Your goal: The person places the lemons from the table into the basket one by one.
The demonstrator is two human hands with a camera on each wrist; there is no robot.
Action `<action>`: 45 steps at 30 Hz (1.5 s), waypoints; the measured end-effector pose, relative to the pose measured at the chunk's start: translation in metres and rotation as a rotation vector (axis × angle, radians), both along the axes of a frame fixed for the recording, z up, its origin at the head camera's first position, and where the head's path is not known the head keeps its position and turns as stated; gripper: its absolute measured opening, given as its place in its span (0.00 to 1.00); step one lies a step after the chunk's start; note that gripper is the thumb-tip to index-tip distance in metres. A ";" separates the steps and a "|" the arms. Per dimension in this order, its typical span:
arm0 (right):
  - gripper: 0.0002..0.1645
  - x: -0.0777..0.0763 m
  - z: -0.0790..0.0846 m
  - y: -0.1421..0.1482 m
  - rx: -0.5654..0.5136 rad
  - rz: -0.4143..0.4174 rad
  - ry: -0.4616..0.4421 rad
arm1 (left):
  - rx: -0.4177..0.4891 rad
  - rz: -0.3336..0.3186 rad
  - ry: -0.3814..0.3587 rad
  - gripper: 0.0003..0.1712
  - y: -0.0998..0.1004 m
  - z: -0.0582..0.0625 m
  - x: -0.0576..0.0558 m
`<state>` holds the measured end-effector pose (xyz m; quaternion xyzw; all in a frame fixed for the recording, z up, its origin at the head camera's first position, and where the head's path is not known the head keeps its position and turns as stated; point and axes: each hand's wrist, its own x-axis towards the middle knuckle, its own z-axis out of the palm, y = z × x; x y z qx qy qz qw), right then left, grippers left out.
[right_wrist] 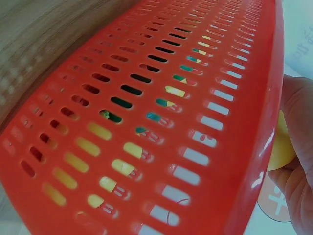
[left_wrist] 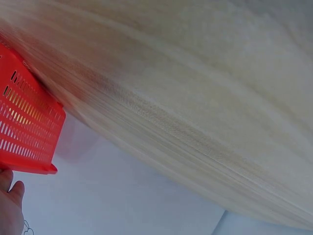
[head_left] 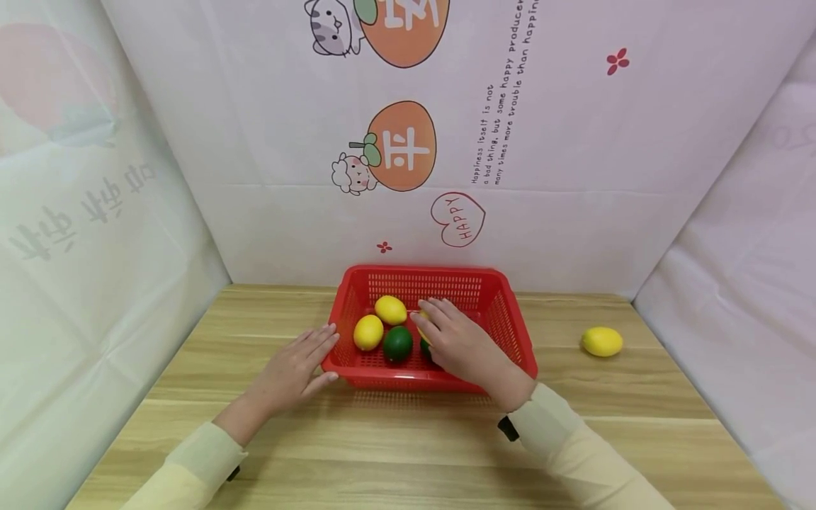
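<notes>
A red plastic basket [head_left: 440,382] stands on the table against the back wall. Inside it, at the left, lie two lemons, one farther back [head_left: 391,310] and one nearer [head_left: 368,333], beside a round dark green fruit [head_left: 398,344]. My right hand [head_left: 462,347] reaches over the front rim and grips another lemon [right_wrist: 282,147] between thumb and fingers. Just below that hand a second green fruit [head_left: 425,348] is mostly hidden. My left hand [head_left: 293,372] rests its nearly straight fingers on the basket's left rim, thumb spread toward the front corner.
A single lemon [head_left: 602,341] lies on the wooden table [head_left: 382,453] to the right of the basket. White printed cloth [head_left: 542,234] rises behind the table and along both sides.
</notes>
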<state>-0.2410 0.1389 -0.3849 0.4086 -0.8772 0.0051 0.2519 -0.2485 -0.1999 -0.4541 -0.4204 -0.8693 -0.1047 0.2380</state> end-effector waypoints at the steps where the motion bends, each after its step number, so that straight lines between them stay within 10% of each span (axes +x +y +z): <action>1: 0.36 0.000 0.000 -0.001 -0.003 -0.001 -0.002 | 0.000 0.001 0.004 0.45 0.000 0.000 0.000; 45: 0.43 -0.011 -0.007 -0.021 0.032 -0.121 -0.344 | 0.003 -0.006 0.009 0.45 0.001 0.001 0.001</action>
